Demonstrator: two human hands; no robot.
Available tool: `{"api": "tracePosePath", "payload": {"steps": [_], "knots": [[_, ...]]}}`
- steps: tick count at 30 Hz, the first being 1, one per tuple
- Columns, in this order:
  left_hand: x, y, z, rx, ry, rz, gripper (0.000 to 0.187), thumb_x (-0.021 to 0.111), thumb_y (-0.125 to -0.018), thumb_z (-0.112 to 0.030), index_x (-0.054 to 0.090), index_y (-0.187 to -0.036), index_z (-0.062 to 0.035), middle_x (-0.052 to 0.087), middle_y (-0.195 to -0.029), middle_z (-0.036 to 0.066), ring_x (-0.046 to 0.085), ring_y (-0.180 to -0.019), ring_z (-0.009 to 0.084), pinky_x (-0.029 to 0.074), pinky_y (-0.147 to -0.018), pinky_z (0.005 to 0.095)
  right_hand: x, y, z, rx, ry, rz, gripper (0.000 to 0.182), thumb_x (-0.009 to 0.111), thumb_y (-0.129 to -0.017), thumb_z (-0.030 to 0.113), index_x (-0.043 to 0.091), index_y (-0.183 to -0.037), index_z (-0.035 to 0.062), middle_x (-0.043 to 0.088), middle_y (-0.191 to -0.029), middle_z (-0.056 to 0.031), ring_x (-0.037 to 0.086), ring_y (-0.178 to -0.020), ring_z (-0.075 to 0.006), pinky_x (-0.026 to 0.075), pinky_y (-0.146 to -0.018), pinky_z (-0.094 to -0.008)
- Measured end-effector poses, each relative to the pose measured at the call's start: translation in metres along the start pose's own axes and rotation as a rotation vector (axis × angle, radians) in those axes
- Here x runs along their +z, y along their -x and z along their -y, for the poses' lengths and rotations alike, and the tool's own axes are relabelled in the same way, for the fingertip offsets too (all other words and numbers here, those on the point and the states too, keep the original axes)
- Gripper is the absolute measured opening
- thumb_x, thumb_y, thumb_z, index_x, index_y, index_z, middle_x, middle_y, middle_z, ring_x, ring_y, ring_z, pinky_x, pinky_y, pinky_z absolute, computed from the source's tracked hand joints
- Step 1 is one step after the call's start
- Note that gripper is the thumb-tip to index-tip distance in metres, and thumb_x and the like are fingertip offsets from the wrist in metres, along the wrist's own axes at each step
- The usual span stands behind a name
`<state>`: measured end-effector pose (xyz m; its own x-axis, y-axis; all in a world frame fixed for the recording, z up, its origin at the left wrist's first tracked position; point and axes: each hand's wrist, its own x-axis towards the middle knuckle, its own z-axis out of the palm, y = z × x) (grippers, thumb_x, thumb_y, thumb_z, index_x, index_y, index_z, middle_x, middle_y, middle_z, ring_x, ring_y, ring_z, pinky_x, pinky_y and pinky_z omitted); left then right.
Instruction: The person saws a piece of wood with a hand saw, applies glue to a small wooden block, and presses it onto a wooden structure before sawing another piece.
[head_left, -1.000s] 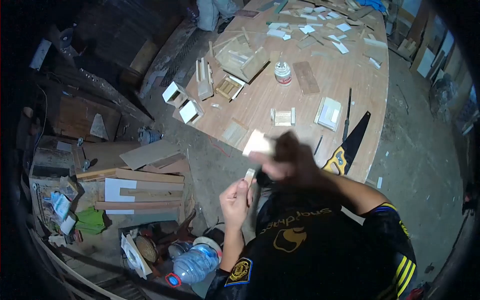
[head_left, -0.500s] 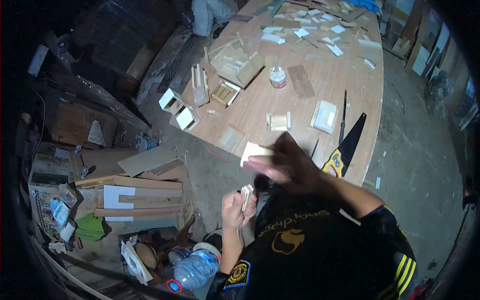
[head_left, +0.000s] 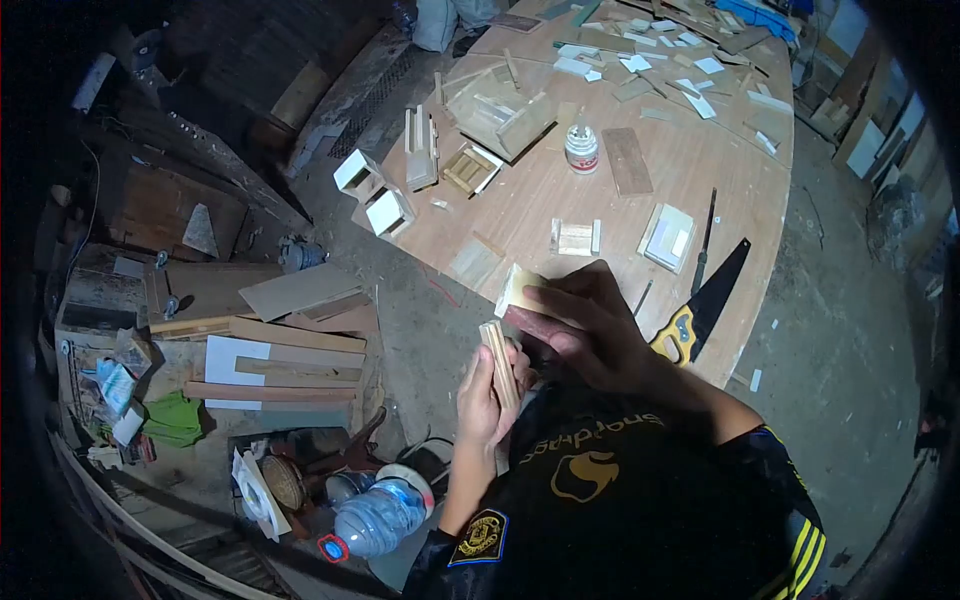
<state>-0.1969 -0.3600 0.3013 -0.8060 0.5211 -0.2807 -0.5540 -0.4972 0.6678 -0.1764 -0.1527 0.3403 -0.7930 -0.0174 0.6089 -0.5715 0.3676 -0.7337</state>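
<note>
My left hand (head_left: 480, 398) is wrapped round a small wooden piece (head_left: 502, 365) built of narrow strips, held upright in front of my chest. Just above and to its right, my right hand (head_left: 590, 325) grips a pale flat block (head_left: 522, 288) between thumb and fingers. A reddish patch shows along the block's lower side, by the thumb. The block and the wooden piece are close together. Beyond my hands, on the table (head_left: 540, 205), are a small wooden frame (head_left: 576, 237) and a thin pale board (head_left: 477, 259).
A handsaw (head_left: 705, 305) and a long thin file (head_left: 706, 240) lie at the table's right. Farther back stand a glue jar (head_left: 581, 150), an open wooden box (head_left: 500, 110) and scattered offcuts (head_left: 640, 65). A large water bottle (head_left: 380, 515) lies at lower left, near stacked boards (head_left: 285, 370).
My right hand has come down and in, bringing the pale block closer to the wooden piece. My left hand has risen slightly, showing more of that piece. The view has shifted a little.
</note>
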Motion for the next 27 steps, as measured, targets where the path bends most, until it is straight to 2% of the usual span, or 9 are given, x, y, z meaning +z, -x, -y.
{"api": "tracePosePath", "payload": {"steps": [3,5,10,12,16,20,22,24,27], "knots": [[0.014,0.0,-0.004,0.03,0.03,-0.001,0.036,0.038,-0.104,-0.034,0.049,-0.112,-0.0018,0.05,-0.093,0.006,0.05,-0.08,0.0159,0.044,-0.07,0.0304,0.003,0.007,-0.005,-0.041,0.08,0.019,0.044,0.056,-0.095,0.028,0.052,-0.136,0.0124,0.058,-0.119,-0.0126,0.051,-0.103,-0.0274,0.041,-0.09,-0.0398],[0.03,-0.004,-0.004,0.054,-0.07,-0.313,0.03,0.043,-0.101,-0.031,0.049,-0.114,-0.0045,0.054,-0.091,0.006,0.052,-0.076,0.0171,0.043,-0.067,0.0305,0.005,0.014,-0.007,-0.184,0.081,0.148,0.047,0.058,-0.093,0.026,0.051,-0.137,0.0128,0.057,-0.124,-0.0122,0.049,-0.104,-0.0276,0.04,-0.092,-0.0406],[0.006,-0.01,-0.005,0.207,-0.152,-0.135,0.029,0.054,-0.095,-0.019,0.046,-0.12,-0.0068,0.059,-0.098,0.009,0.061,-0.083,0.0195,0.053,-0.074,0.0334,0.004,0.022,-0.014,-0.049,0.128,0.105,0.045,0.059,-0.094,0.02,0.05,-0.137,0.009,0.055,-0.128,-0.0134,0.049,-0.107,-0.024,0.039,-0.093,-0.0385],[0.009,-0.012,-0.01,0.32,-0.193,-0.247,0.035,0.058,-0.092,-0.011,0.045,-0.124,-0.0057,0.057,-0.093,0.009,0.062,-0.083,0.0201,0.055,-0.073,0.0327,0.008,0.026,-0.004,0.568,-0.73,-0.166,0.041,0.051,-0.099,0.018,0.048,-0.137,0.004,0.052,-0.131,-0.0158,0.049,-0.112,-0.0206,0.04,-0.096,-0.0364],[0.015,-0.012,-0.019,0.325,-0.228,-0.196,0.048,0.058,-0.092,-0.007,0.039,-0.136,-0.0049,0.056,-0.099,0.009,0.063,-0.081,0.0174,0.056,-0.067,0.03,0.012,0.03,-0.012,0.52,-0.753,-0.336,0.041,0.044,-0.103,0.023,0.043,-0.136,-0.0013,0.051,-0.13,-0.0153,0.047,-0.121,-0.0191,0.037,-0.104,-0.0355],[0.014,-0.016,-0.012,0.242,-0.112,-0.22,0.027,0.056,-0.093,-0.003,0.048,-0.119,-0.004,0.054,-0.097,0.007,0.062,-0.09,0.0181,0.059,-0.08,0.0339,0.013,0.044,-0.014,0.6,-0.526,-0.239,0.044,0.046,-0.102,0.025,0.044,-0.136,-0.0017,0.052,-0.128,-0.0153,0.047,-0.118,-0.0204,0.037,-0.102,-0.0353],[0.017,-0.016,0.001,0.215,-0.101,-0.193,0.019,0.055,-0.093,-0.002,0.049,-0.111,-0.0041,0.054,-0.1,0.008,0.061,-0.092,0.019,0.058,-0.084,0.0364,0.012,0.051,-0.025,0.323,-0.078,-0.085,0.045,0.048,-0.101,0.028,0.047,-0.135,-0.0004,0.052,-0.128,-0.0143,0.046,-0.114,-0.0219,0.036,-0.101,-0.0361],[0.022,-0.016,0.018,0.129,-0.116,-0.179,0.01,0.054,-0.094,0.0,0.046,-0.094,-0.0052,0.057,-0.097,0.007,0.063,-0.088,0.022,0.057,-0.085,0.0378,0.019,0.054,-0.033,0.315,-0.109,-0.087,0.043,0.049,-0.1,0.029,0.052,-0.133,0.002,0.054,-0.127,-0.0127,0.045,-0.11,-0.0238,0.036,-0.1,-0.0374],[-0.004,-0.016,0.032,0.016,-0.349,-0.053,0.008,0.053,-0.095,0.0,0.051,-0.102,-0.0031,0.06,-0.09,0.007,0.064,-0.081,0.0202,0.056,-0.076,0.0332,0.024,0.055,-0.036,0.475,-0.331,-0.236,0.04,0.048,-0.1,0.031,0.056,-0.13,0.0052,0.051,-0.135,-0.0107,0.045,-0.111,-0.0267,0.036,-0.1,-0.0392]]}}
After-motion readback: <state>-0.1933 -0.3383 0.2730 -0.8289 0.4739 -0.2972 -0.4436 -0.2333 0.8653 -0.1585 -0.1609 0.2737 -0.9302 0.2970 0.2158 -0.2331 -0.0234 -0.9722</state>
